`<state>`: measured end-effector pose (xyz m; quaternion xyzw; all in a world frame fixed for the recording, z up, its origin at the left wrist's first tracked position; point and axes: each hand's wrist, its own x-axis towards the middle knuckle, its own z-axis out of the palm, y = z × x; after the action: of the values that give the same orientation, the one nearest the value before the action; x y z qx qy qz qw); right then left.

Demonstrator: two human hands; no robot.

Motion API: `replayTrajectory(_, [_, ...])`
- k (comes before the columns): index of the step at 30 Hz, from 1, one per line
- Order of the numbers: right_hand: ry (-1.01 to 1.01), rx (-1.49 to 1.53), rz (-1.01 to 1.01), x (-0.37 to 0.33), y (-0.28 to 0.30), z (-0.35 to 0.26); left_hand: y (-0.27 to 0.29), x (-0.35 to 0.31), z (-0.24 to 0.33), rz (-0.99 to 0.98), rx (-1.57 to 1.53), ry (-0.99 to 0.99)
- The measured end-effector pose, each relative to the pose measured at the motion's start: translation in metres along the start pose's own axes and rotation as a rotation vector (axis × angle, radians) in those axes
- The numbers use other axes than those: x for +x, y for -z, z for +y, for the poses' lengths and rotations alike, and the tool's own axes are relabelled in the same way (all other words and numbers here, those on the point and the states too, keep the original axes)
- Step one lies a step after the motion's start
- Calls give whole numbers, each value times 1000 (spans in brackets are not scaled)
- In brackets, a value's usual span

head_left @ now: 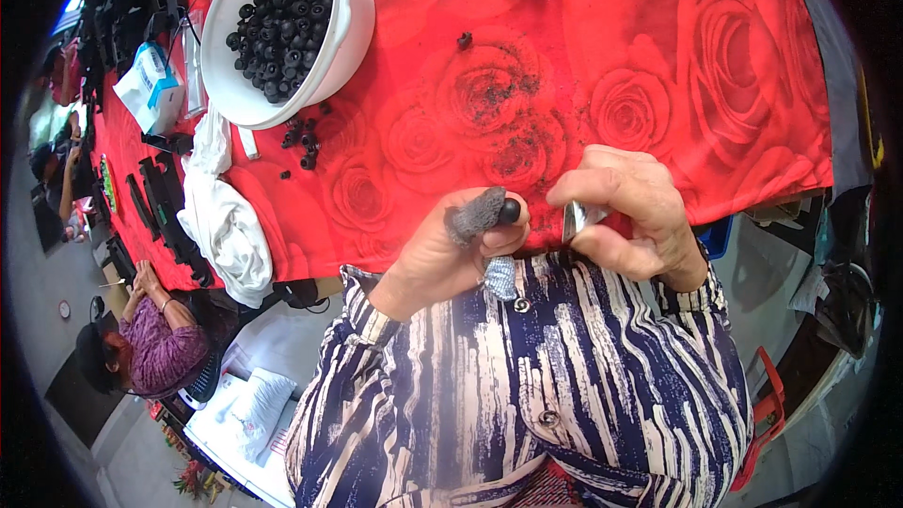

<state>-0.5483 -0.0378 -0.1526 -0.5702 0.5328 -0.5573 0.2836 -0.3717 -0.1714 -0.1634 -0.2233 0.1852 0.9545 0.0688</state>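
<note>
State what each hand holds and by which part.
Left hand: small black piece, held behind its exposed end. Right hand: shiny metal piece, pinched, exact part unclear.

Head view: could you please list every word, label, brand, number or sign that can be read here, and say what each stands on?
No text can be read clearly.
White-and-blue package: printed marks, too small and blurred to read.
White bag: faint marks, too blurred to read.
Black piece in the left hand: no lettering visible.
Silvery tool in the right hand: no lettering visible.
</note>
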Motion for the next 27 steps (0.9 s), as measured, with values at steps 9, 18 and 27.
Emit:
replayTrajectory(9, [145, -221, 199, 0, -36, 1, -19, -3, -3, 105, -76, 35])
replayTrajectory(18, [431, -507, 290, -7, -43, -7, -17, -9, -10, 44, -95, -115])
replayTrajectory(27, [329, -381, 380, -11, -47, 0, -1, -8, -11, 11, -8, -222])
